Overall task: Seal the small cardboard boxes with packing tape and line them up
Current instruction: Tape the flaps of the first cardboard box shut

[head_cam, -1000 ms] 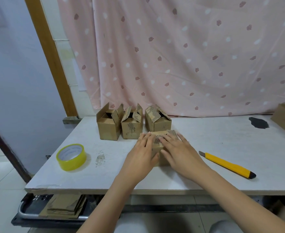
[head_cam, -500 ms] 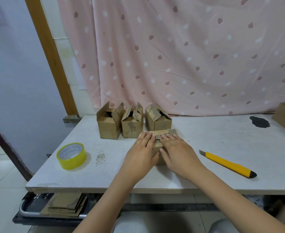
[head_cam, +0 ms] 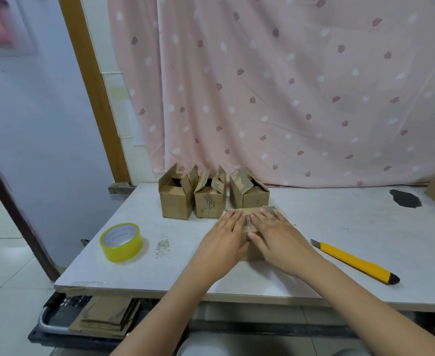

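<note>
At the time of inspection a small cardboard box (head_cam: 249, 227) sat on the white table (head_cam: 314, 227), toward its near edge and roughly at the middle of its width. Both hands lay flat across the box's folded top flaps. The left hand (head_cam: 224, 240) covered the left half, its fingers (head_cam: 233, 217) straight and extended, pressing down rather than curling round anything. The right hand (head_cam: 275, 235) covered the right half in the same manner, fingers extended and slightly spread, the thumb lying along the box's near face. A narrow strip of printed flap remained visible between the two hands. No tape could be made out on that box. Behind it, toward the far edge of the table, three further small boxes stood in a row with their flaps standing up: the left box (head_cam: 175, 199), the middle box (head_cam: 210, 201) just beside it, and the right box (head_cam: 248, 196), which stood directly behind the held box and close to it. A roll of yellow packing tape (head_cam: 121, 242) lay flat on the table well to the left of the held box, apart from both hands. A yellow utility knife (head_cam: 355, 262) lay on the table to the right of the box, near the right forearm but not touching it. A pink patterned curtain (head_cam: 301, 86) hung behind the table. Flattened cardboard (head_cam: 103, 317) lay on a lower shelf beneath the table's left end.
</note>
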The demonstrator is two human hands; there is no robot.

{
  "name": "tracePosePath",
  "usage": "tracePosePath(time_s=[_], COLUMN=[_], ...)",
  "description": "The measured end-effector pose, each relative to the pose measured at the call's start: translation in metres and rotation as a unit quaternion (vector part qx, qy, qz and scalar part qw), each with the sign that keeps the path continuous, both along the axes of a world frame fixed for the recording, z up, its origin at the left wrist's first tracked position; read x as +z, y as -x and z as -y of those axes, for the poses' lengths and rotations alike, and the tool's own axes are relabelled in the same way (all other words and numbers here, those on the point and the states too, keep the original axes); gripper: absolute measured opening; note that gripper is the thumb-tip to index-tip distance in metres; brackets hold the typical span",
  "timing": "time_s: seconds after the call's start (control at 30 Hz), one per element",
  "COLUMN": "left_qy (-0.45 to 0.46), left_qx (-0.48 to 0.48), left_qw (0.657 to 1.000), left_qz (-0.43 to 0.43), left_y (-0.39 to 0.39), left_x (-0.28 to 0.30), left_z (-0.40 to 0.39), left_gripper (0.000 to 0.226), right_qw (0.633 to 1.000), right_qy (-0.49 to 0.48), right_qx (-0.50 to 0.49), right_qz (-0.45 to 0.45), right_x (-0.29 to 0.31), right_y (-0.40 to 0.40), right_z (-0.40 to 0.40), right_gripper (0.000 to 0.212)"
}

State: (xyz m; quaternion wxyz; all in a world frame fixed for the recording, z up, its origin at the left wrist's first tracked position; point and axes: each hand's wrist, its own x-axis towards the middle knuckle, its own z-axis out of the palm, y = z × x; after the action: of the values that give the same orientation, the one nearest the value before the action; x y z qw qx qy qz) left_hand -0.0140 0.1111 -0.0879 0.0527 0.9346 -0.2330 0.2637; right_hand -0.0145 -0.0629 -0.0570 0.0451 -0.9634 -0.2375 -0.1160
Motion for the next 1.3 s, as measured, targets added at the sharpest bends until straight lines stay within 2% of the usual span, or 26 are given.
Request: tracePosePath(time_s=[0.13,0.37,0.77,1.0,1.1,1.3], left_qy=[0.046,0.049,0.023,0.05,0.044,-0.016], left_qx=[-0.012,-0.001,0.014,0.009,0.045,0.145], left_qw=[0.998,0.995,0.996,0.993,0.993,0.986], left_qz=[-0.031,-0.088,-0.087,-0.107,-0.105,-0.086], left_y=[0.006,0.008,0.014,0.019,0.021,0.028], left_x=[0.008,0.009,0.001,0.012,0.021,0.019], left_z=[-0.002,-0.015,-0.022,-0.031,-0.045,-0.093], left_gripper=[0.057,0.06,0.064,0.064,0.068,0.058], right_qw=[1.0,1.0,0.998,0.999,0.999,0.999], right_qy=[-0.005,-0.015,-0.055,-0.052,-0.053,-0.046], right_qx=[0.003,0.0,0.014,0.008,0.002,0.005], right_qz=[0.005,0.007,0.007,0.003,0.005,0.004], right_x=[0.005,-0.005,0.001,0.003,0.002,0.006], right_y=[0.001,0.003,0.006,0.003,0.006,0.009], right_z=[-0.006,-0.017,-0.017,-0.024,-0.029,-0.046], right_gripper=[0.059,0.06,0.063,0.062,0.061,0.061])
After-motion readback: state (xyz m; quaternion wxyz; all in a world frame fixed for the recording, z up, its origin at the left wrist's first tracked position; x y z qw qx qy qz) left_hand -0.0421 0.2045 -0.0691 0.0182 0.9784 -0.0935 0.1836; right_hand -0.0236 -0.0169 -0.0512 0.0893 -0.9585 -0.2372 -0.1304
